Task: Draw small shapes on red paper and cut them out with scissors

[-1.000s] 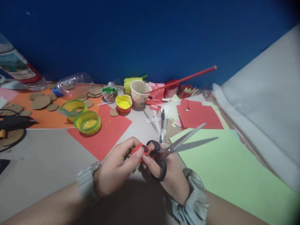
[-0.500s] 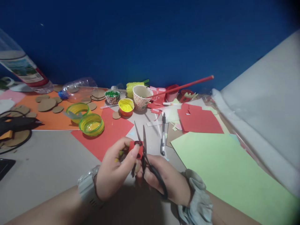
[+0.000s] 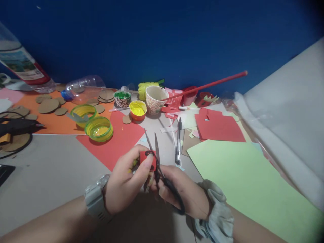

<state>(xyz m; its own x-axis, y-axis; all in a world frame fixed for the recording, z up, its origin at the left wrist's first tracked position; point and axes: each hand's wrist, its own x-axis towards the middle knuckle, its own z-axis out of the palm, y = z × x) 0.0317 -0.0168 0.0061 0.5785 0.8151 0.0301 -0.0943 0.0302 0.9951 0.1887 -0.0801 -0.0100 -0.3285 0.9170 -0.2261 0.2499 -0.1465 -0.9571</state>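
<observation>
Between thumb and fingers, my left hand (image 3: 126,180) pinches a small piece of red paper (image 3: 144,159) with black markings. My right hand (image 3: 186,192) has its fingers in the black handles of a pair of scissors (image 3: 157,148). The slightly parted blades point away from me, right at the paper's right edge. Whether they are cutting into it I cannot tell. Some fingertips of both hands are hidden under the paper and scissors. A black pen (image 3: 178,141) lies beyond my right hand, and a larger red sheet (image 3: 111,145) lies beyond my left.
Light green paper (image 3: 248,182) covers the right side, with red sheets (image 3: 220,126) behind it. Cups of yellow paint (image 3: 138,111) and green paint (image 3: 122,98) stand near a patterned paper cup (image 3: 155,101). Green-yellow rings (image 3: 98,130), cardboard discs (image 3: 49,106) and a glue gun (image 3: 17,125) are left.
The scissors have swung from pointing right to pointing away, beside the red paper. My left hand has turned the paper more upright. The view has shifted slightly.
</observation>
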